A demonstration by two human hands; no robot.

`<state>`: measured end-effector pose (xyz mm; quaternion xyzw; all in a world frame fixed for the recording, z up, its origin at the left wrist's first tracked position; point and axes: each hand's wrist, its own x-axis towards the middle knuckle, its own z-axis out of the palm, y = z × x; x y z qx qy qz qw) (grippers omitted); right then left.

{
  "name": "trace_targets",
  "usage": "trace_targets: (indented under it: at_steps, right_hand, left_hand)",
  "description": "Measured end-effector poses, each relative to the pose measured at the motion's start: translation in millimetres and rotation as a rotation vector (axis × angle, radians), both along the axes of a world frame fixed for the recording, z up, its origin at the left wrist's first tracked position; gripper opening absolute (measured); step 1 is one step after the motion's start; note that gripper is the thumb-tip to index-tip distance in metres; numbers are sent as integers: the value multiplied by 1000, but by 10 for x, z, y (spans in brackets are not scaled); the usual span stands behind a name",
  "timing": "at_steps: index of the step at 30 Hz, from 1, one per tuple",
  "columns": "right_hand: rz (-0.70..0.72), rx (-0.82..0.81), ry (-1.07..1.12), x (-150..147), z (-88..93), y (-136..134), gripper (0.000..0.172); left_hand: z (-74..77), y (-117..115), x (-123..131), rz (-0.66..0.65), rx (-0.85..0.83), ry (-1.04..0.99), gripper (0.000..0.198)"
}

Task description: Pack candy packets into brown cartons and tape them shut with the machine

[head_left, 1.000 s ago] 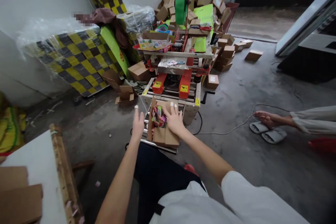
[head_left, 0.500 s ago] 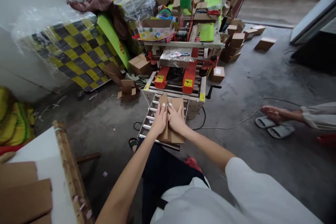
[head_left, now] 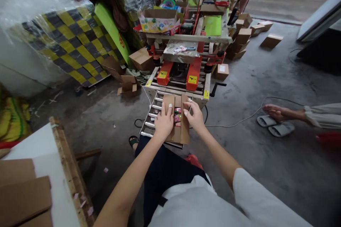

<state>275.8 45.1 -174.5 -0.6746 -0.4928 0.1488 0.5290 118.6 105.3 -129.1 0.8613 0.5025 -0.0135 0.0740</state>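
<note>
A small brown cardboard carton (head_left: 185,133) lies on the roller conveyor (head_left: 149,125) in front of my legs. Between its parted top flaps show several small pink and green packets (head_left: 177,117). My left hand (head_left: 163,122) rests on the left flap (head_left: 168,102), fingers spread and pointing away from me. The right flap stands raised, and my right hand (head_left: 195,115) has its fingertips and thumb at that flap's edge. Pale wrappings cover a fingertip on each hand.
Beyond the conveyor stands a carton-sealing machine (head_left: 191,78) with orange side belts and a black crank (head_left: 217,88). Loose cartons (head_left: 241,42) are piled behind it. At right, another person's feet rest by grey slippers (head_left: 281,128). A wood-edged table (head_left: 62,156) is at left.
The flaps were pressed down under both hands; now the right one is lifted, showing the packets. My right hand has moved right, my left slightly forward on its flap.
</note>
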Motion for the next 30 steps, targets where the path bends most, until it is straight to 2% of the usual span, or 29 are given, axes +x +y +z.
trace_targets:
  at_steps: [2, 4, 7, 10, 13, 17, 19, 20, 22, 25, 27, 29, 30]
  right_hand:
    - [37, -87, -45, -91, -25, -81, 51]
    - [99, -192, -188, -248, -38, -93, 57]
    - [147, -318, -466, -398, -5, 33, 57]
    - [181, -392, -588, -347, 93, 157, 57]
    - [271, -426, -619, -325, 202, 22, 66]
    - [419, -419, -729, -507, 250, -364, 105]
    - [414, -442, -764, -523, 247, -345, 105]
    - [392, -463, -770, -484, 250, -241, 103]
    - [352, -503, -771, -332, 280, 136, 98]
    - [249, -558, -725, -154, 400, 864, 90]
    - [171, -584, -682, -237, 478, 1221, 84]
    - [151, -552, -694, -418, 474, 1370, 75]
    - [185, -487, -735, -485, 424, 1380, 69]
  left_hand:
    - [-64, -23, 26, -7, 53, -1, 57]
    - [-139, 11, 18, -38, 42, -73, 55]
    - [-266, 162, -40, -127, -30, -258, 51]
    - [-375, 324, -96, -182, -159, -426, 52]
    - [-436, 406, -128, -143, -232, -574, 54]
    - [-461, 444, -180, -115, -360, -759, 53]
    - [-476, 430, -218, -75, -397, -854, 48]
    - [-484, 399, -247, -22, -381, -905, 45]
    - [-486, 263, -350, 140, -316, -984, 39]
    - [-376, -149, -690, 320, -286, -1025, 33]
    - [-198, -514, -1051, 320, -270, -1047, 32]
    - [37, -883, -1492, 331, -167, -1056, 30]
    - [159, -1059, -1728, 375, -82, -1044, 29]
